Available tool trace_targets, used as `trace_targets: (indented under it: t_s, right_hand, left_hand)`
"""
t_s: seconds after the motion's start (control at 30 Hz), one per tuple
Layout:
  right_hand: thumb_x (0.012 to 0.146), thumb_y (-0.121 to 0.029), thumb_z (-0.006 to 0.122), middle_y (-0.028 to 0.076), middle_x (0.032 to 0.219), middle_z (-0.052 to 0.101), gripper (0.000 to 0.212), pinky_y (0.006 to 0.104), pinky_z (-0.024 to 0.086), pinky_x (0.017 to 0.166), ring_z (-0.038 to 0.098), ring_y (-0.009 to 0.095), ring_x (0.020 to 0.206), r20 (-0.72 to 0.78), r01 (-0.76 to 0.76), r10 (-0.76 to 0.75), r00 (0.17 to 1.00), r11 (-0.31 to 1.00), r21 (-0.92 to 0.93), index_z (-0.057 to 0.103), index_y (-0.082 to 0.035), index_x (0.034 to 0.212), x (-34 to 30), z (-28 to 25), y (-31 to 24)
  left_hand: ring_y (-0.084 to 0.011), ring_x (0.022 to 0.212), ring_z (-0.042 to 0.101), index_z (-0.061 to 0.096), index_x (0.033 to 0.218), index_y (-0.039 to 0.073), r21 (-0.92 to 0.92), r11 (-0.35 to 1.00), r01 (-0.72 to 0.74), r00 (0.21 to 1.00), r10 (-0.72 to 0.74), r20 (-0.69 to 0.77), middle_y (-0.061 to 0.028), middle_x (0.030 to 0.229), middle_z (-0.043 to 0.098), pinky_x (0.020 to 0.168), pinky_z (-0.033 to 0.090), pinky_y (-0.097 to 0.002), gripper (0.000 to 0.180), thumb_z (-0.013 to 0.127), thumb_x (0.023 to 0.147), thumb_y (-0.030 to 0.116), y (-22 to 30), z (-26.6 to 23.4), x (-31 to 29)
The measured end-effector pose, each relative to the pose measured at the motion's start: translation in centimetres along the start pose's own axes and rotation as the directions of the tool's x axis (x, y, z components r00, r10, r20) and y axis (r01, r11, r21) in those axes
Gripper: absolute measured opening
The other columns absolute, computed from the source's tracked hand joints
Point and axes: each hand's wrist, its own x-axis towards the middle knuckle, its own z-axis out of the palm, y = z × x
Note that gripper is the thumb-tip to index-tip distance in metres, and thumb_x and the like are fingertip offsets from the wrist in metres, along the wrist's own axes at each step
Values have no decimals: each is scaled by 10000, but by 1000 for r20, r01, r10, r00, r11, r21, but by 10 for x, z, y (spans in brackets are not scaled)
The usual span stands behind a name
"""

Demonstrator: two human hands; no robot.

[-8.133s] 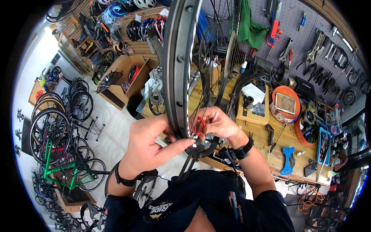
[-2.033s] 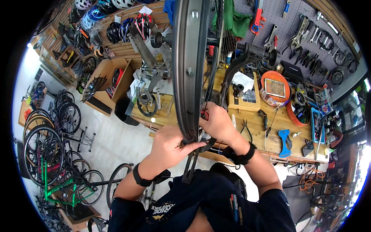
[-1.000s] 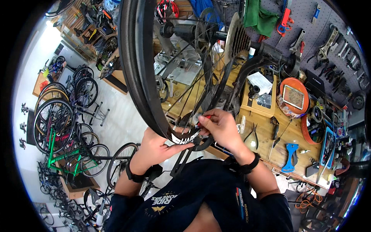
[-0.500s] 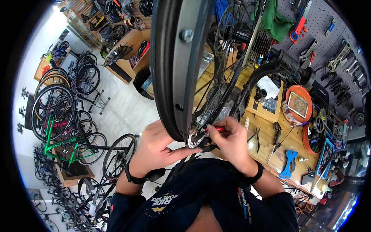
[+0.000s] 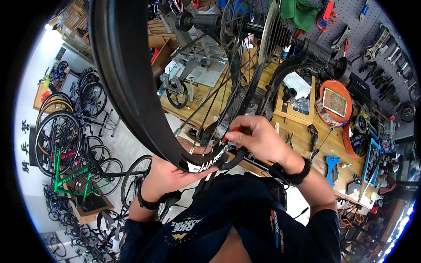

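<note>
A black bicycle wheel rim (image 5: 127, 101) stands in front of me, in a dark wheel truing stand (image 5: 285, 76). My left hand (image 5: 169, 173) is closed around the rim's lowest part, its fingertips showing on the spoke side and its thumb along the outside. Just inside the rim, my right hand (image 5: 258, 138) pinches a small red spoke wrench (image 5: 235, 129) near the end of a spoke. My fingers cover much of that wrench. Thin dark spokes (image 5: 213, 103) run up from the rim toward the hub (image 5: 250, 27), beside a large sprocket cassette (image 5: 271, 33).
The wooden workbench (image 5: 285, 125) carries a blue tool (image 5: 332, 171), pliers (image 5: 289, 139), a cardboard tray (image 5: 296, 116) and a round orange container (image 5: 335, 101). Wrenches hang on the grey pegboard (image 5: 372, 26). Several bicycles, one with a green frame (image 5: 56, 171), stand at the left.
The rim now appears farther left and more side-on, showing its white lettering. My right hand has moved up slightly with the red spoke wrench; my left hand still holds the rim.
</note>
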Motion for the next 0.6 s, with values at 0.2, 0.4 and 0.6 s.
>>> trace_targets:
  t_s: [0.2,0.4,0.6]
  right_hand:
    - [935,-126,636,87,700,615,157,315,432,573,576,184,628,-406,1,-82,910,981,-196,656,10,857,-48,-29,7]
    - [957,-123,594,131,1096,609,182,272,469,776,596,175,886,-20,269,-276,961,950,-161,615,11,834,-50,-30,-33]
    - [891,-43,699,106,1105,623,313,290,491,922,612,159,1046,96,-3,-43,994,899,437,512,28,1132,-21,0,-22]
  left_hand:
    - [-207,722,692,724,902,28,59,998,31,999,-33,26,-69,863,697,648,531,-299,328,907,663,160,6,-2,-4]
    - [-228,739,677,729,970,71,73,997,21,995,-28,93,-54,871,701,658,527,-324,373,893,690,255,-5,6,1]
    - [-246,673,618,718,1001,94,157,988,-4,988,-20,155,-68,766,648,591,464,-354,383,863,718,305,-26,18,-2]
